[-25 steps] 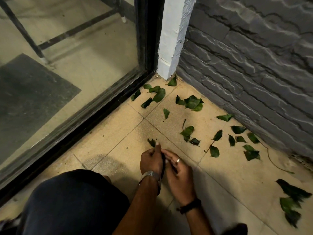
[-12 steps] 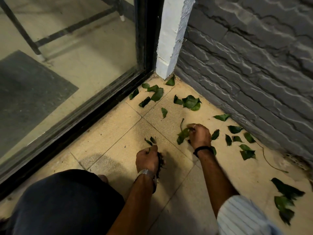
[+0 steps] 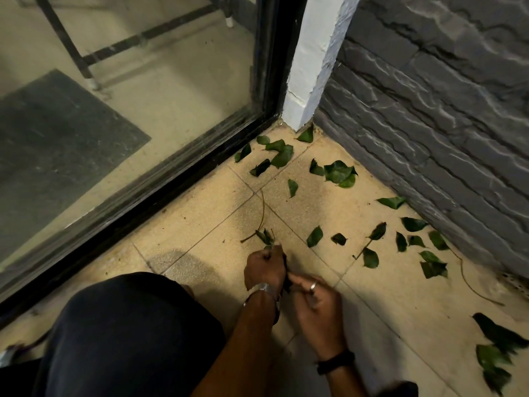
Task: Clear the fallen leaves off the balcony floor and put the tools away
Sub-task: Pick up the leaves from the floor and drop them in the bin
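Low over the tiled floor [image 3: 372,310], the left hand [image 3: 264,270] grips a bunch of leaves [image 3: 266,237]; the right hand [image 3: 316,299], fingers curled, pinches into it alongside.

Bare floor tile [image 3: 200,224] open along the door track [image 3: 160,193]. Boxed in at the far corner by white post [image 3: 309,67] and stone wall [image 3: 443,110]. Scattered leaves [image 3: 337,171] along the wall edge; twig [image 3: 262,209] mid-floor.
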Demonstrator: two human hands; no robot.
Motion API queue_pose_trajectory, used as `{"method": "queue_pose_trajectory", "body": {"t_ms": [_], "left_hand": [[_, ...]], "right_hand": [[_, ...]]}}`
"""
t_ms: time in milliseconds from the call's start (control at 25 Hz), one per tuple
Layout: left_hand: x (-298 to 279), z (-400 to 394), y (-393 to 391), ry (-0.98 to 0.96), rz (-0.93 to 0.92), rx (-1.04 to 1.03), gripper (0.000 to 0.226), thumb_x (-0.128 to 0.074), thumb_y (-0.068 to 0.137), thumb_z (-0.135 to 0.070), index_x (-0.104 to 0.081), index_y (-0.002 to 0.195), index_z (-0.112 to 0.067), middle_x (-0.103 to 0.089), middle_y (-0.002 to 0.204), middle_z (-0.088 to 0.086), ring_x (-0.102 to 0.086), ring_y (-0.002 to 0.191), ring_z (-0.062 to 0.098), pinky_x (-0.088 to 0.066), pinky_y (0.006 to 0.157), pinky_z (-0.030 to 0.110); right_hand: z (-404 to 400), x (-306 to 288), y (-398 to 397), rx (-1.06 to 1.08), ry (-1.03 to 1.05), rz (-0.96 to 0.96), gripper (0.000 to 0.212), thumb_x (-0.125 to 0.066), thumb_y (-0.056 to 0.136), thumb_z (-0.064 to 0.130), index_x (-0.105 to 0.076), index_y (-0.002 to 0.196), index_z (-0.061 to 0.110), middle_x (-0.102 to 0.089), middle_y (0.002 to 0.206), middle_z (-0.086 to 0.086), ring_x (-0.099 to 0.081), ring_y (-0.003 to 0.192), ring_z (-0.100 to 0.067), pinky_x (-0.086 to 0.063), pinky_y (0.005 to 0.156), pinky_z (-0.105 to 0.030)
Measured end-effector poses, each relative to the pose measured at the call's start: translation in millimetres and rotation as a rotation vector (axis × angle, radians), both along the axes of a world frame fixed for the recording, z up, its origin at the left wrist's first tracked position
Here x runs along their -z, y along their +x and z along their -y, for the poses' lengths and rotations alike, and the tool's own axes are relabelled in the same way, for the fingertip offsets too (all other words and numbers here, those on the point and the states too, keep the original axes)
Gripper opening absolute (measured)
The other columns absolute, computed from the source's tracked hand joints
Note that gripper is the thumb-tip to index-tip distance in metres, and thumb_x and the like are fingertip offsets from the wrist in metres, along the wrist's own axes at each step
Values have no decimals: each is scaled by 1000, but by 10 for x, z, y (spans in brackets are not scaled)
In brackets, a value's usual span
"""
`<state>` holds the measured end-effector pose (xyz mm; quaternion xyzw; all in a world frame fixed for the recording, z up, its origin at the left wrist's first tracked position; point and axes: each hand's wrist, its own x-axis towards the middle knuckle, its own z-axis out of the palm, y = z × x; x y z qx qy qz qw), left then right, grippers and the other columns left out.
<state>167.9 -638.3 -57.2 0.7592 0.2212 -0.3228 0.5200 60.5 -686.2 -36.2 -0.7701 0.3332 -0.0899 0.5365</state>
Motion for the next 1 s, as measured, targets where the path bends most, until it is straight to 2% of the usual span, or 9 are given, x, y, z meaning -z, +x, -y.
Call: {"method": "queue_pose_trajectory", "body": {"t_ms": [80, 160, 320, 440, 560, 680, 800, 880, 1000], "left_hand": [[-24, -37, 27, 58, -15, -109, 46, -61, 93, -51, -69, 65, -15, -66, 64, 2, -62, 66, 25, -50, 66, 31], [-39, -89, 49, 89, -35, -230, 45, -61, 94, -45, -66, 64, -12, -65, 66, 6, -62, 67, 27, -54, 70, 36], [-77, -165, 94, 130, -32, -392, 40, -58, 96, -42, -69, 69, -14, -70, 75, 9, -66, 75, 30, -57, 76, 39], [-110, -196, 139, 122, -40, -447, 27, -62, 93, -36, -76, 77, -19, -72, 78, 7, -67, 78, 30, -57, 75, 37], [-101, -222, 155, 92, -13, -392, 32, -58, 96, -40, -77, 77, -22, -72, 76, 5, -67, 76, 27, -57, 74, 36], [-114, -175, 132, 83, 98, -249, 40, -52, 98, -49, -73, 75, -23, -71, 73, 0, -68, 74, 25, -59, 74, 39], [-188, -117, 89, 146, 189, -114, 53, -46, 97, -59, -70, 75, -18, -69, 71, -1, -65, 72, 20, -53, 70, 34], [-227, -110, 85, 173, 160, -141, 56, -47, 94, -63, -71, 73, -17, -68, 69, -1, -63, 70, 18, -48, 68, 32], [-164, -89, 82, 169, 70, -111, 47, -52, 92, -60, -77, 82, -22, -73, 82, 2, -67, 81, 23, -51, 74, 31]], "right_hand": [[169, -37, 144, 93, -5, 48, 38, -59, 90, -5, -76, 97, 29, -74, 100, 15, -66, 99, 0, -52, 84, -12], [312, 6, 431, 72, -68, 12, 31, -61, 92, 1, -74, 106, 25, -69, 109, 17, -64, 102, 1, -50, 81, -8], [380, 604, 993, -364, -385, -220, 51, -70, 88, 9, -59, 137, 22, -50, 139, 6, -52, 125, -10, -48, 103, -25], [322, 849, 1107, -492, -531, -270, 38, -66, 88, 8, -69, 125, 19, -60, 126, 1, -58, 115, -16, -48, 103, -25], [439, 689, 1023, -210, -341, -192, 23, -67, 88, 4, -78, 103, 18, -70, 105, 3, -66, 98, -11, -55, 93, -28], [326, 294, 804, 46, -27, -22, 27, -72, 86, 1, -76, 91, 27, -74, 91, 12, -70, 88, -1, -57, 81, -21], [0, -2, 552, -55, 165, 40, 37, -66, 89, -3, -73, 97, 32, -76, 94, 11, -71, 93, -3, -56, 82, -22], [-70, -73, 412, -216, 199, 13, 41, -58, 94, -2, -70, 118, 30, -73, 110, 16, -67, 107, -2, -54, 92, -23], [52, -144, 284, -348, 272, -70, 53, -47, 97, -3, -55, 140, 27, -63, 132, 18, -55, 126, 2, -46, 105, -24]]}}
